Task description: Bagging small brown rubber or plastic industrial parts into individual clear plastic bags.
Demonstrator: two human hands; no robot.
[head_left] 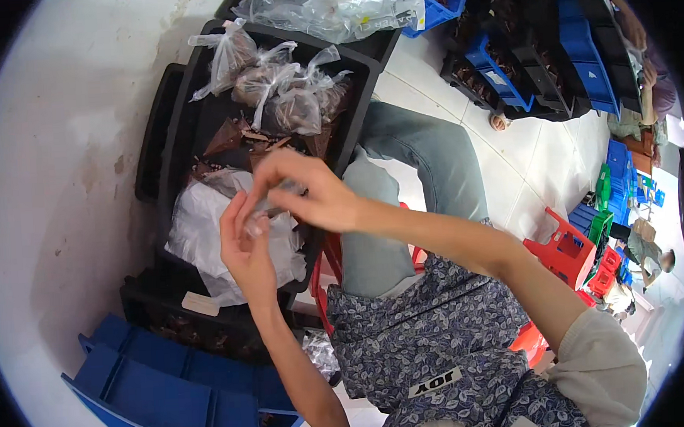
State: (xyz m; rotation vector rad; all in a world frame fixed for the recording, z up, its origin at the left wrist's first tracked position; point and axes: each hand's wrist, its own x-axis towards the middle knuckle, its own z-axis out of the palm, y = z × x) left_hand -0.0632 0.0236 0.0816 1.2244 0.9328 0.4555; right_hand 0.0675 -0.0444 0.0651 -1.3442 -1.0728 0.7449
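Wall (54,174): pale, stained, filling the left side of the view.
Black crates (354,66): stacked against the wall, open tops facing up.
Blue bins (165,385): lower left, just below the black crates.
White plastic sheet (196,229): crumpled in the nearer black crate, directly under both hands.
Knotted clear bags (274,89): piled in the farther crate, holding dark brown pieces.
Lap: patterned blue garment (418,341) and grey-blue trouser leg (424,155), beside a red stool (564,248).
Right hand (310,192): reaching across from the right, fingertips pinched on a small clear bag (268,209).
Left hand (247,245): raised from below, palm upward, fingers closed on the lower end of the same bag.
Hands: together, touching at the bag, held just above the white sheet.
Bag contents: too small and blurred to tell.
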